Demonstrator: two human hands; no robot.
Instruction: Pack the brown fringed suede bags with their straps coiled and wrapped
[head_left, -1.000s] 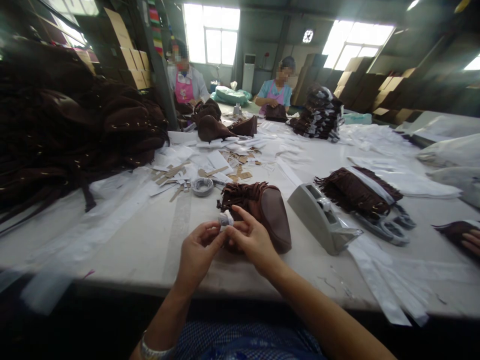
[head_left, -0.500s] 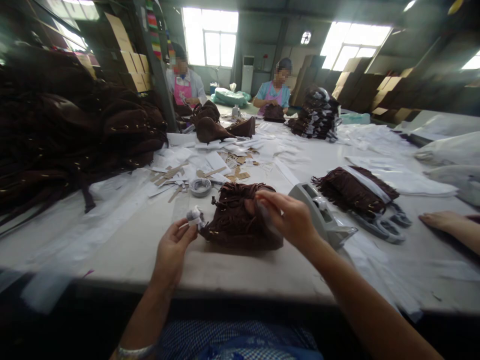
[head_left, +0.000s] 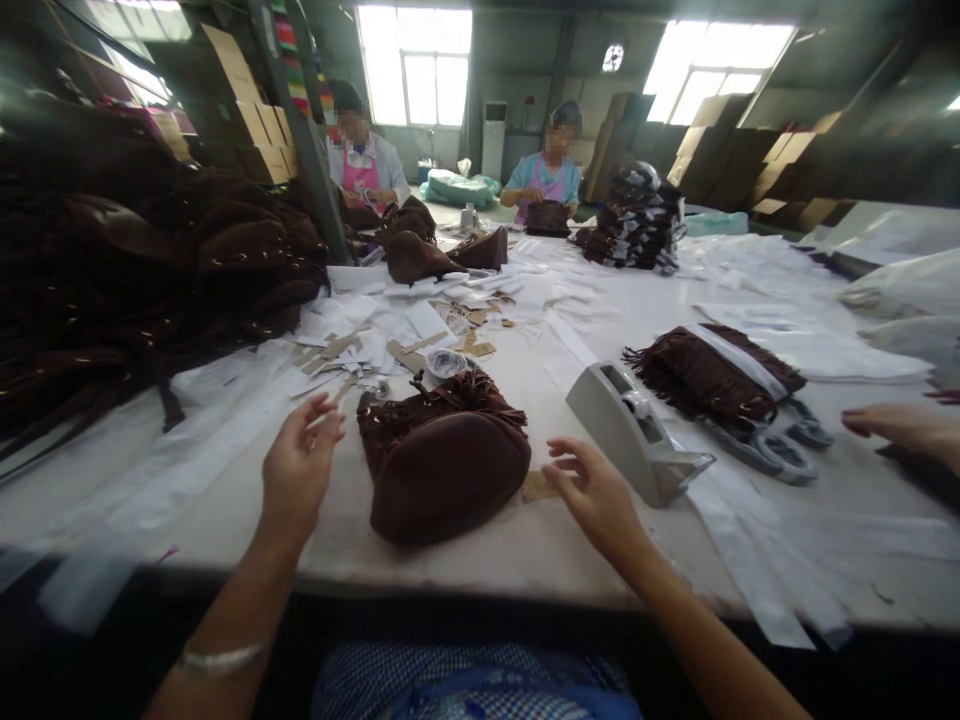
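A brown suede fringed bag [head_left: 442,455] lies on the white table [head_left: 480,545] in front of me, its smooth side up. My left hand [head_left: 298,465] hovers just left of the bag, fingers loosely curled and apart, with nothing in it. My right hand [head_left: 592,490] rests low to the right of the bag, fingers spread, over a small piece of brown card [head_left: 537,486]. Neither hand touches the bag.
A grey tape dispenser [head_left: 634,435] stands right of my right hand. Beyond it lies another fringed bag [head_left: 705,375] with a white strip. Another person's hand [head_left: 896,428] reaches in at far right. Dark bags [head_left: 142,270] pile at left. Two people work at the far end.
The bag has been turned over and now lies smooth side up. My left hand no longer holds the small white wad. Both hands have come off the bag and moved apart.
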